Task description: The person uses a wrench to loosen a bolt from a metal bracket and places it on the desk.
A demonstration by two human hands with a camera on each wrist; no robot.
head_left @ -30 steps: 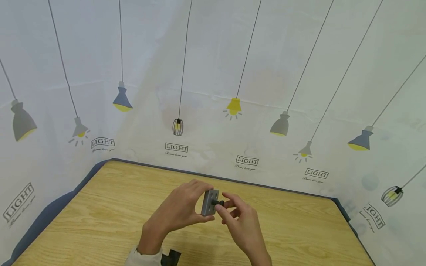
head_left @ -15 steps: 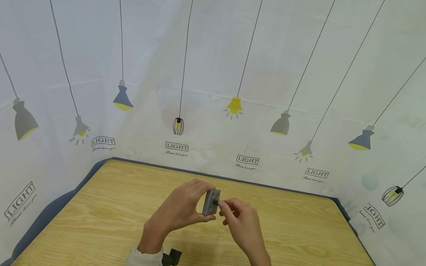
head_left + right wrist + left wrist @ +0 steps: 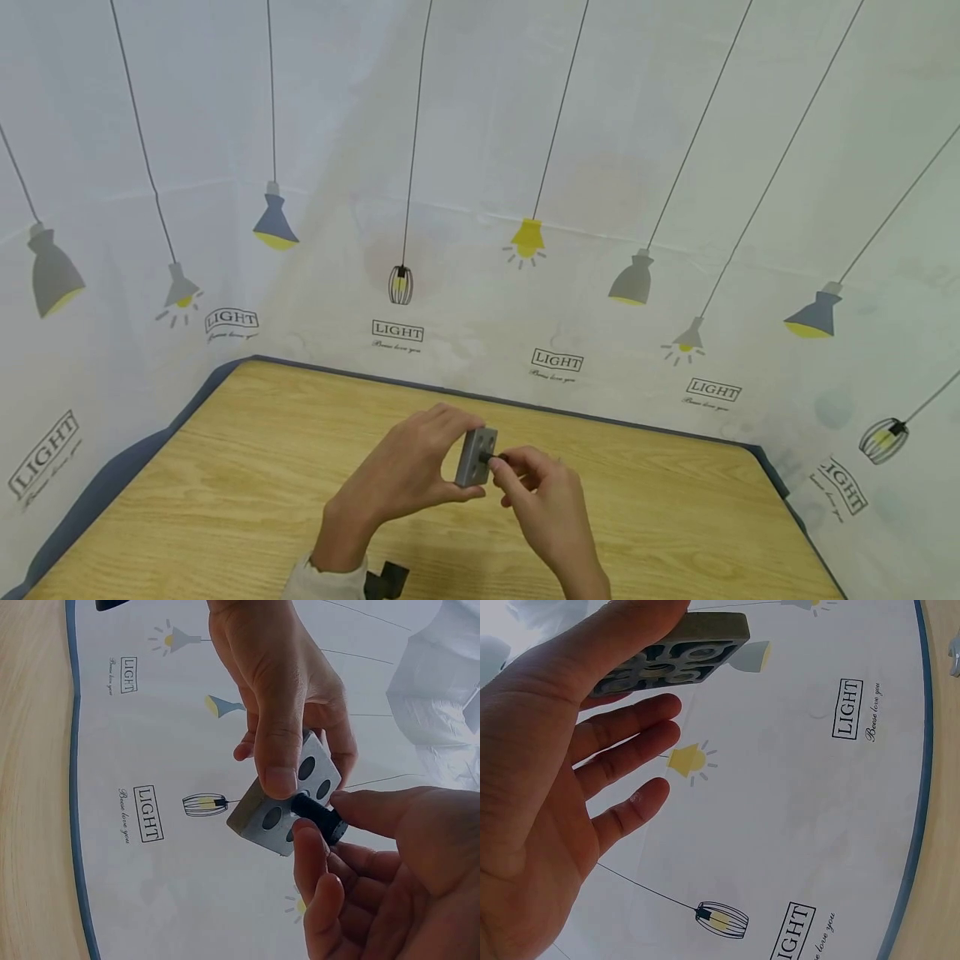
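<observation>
My left hand holds a small grey block on edge above the table, gripping its opposite ends between thumb and fingers. Several round holes run through the block's face in the right wrist view. A black bolt with a ridged head stands in the middle hole, part of its shank showing outside the face. Thumb and forefinger of my right hand pinch this bolt near its head; the other fingers are curled below. In the left wrist view the block's back shows recessed rings, and the bolt is hidden there.
The wooden table lies below both hands, with a dark blue border along its far edge. Behind it rises a white sheet printed with hanging lamps. A black mount sits by the left sleeve.
My right thumb and forefinger have come in from a looser hold to close around the bolt's head, then shifted slightly on it. The left hand and block stay almost in place.
</observation>
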